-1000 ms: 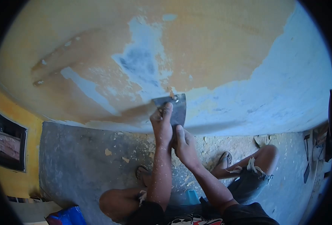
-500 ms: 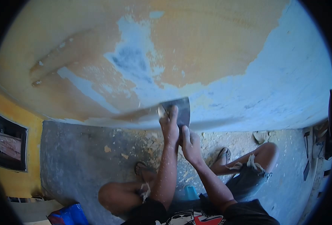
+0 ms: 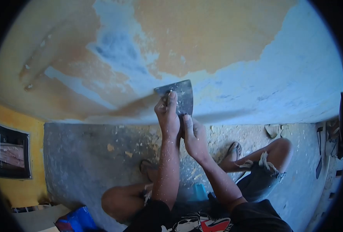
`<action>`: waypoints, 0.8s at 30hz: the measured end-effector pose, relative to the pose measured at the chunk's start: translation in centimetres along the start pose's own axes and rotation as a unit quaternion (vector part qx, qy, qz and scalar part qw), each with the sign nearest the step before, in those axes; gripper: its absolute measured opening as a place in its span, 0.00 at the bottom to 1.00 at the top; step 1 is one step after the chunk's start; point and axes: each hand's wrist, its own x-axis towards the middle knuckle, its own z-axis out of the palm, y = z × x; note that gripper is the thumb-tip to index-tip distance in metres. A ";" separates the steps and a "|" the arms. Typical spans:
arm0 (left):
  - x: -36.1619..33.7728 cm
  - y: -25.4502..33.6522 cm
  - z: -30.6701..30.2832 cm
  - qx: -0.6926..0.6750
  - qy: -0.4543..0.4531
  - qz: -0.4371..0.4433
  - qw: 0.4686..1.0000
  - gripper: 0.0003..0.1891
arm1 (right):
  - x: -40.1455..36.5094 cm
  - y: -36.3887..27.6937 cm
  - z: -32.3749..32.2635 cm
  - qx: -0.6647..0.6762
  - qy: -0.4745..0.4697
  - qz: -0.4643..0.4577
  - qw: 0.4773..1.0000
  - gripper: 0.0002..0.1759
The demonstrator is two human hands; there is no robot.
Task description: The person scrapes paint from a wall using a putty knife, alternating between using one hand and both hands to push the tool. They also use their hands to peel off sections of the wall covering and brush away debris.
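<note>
A wide, dark metal scraper (image 3: 185,97) lies against the peeling wall (image 3: 218,36), its broad edge tilted up to the right. My left hand (image 3: 167,119) is wrapped around it close to the blade, thumb stretched along the blade's face. Lower down, my right hand (image 3: 196,140) grips the handle, which is mostly hidden by the fingers. Just above the blade runs the ragged border between tan paint and the pale bared surface. Whitish flecks cover both forearms.
Paint flakes (image 3: 179,162) litter the grey floor (image 3: 94,154) below the wall. My knees and sandalled feet are spread either side. A turquoise object (image 3: 199,192) sits between my legs. At left are a dark-framed opening (image 3: 9,150) and a blue box (image 3: 78,219).
The view has tipped, so the wall's patches sit higher and further left. Both hands and the scraper have risen slightly along the wall, and the blade is more tilted.
</note>
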 end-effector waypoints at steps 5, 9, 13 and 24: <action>0.1 -1.6 1.2 0.016 0.036 0.037 0.999 0.18 | -0.6 -0.1 -0.6 0.006 0.026 -0.021 0.999 0.29; 0.3 -0.4 0.1 0.001 0.008 -0.001 1.000 0.17 | 0.5 -0.3 0.1 0.027 0.002 -0.032 0.999 0.27; -0.7 -2.9 -0.3 0.054 0.027 0.019 0.998 0.15 | -1.1 0.7 -0.7 -0.001 0.014 0.013 1.000 0.29; -1.1 -0.8 2.2 0.000 0.045 0.015 0.999 0.17 | -1.0 -1.0 -1.7 0.045 -0.011 -0.002 0.999 0.26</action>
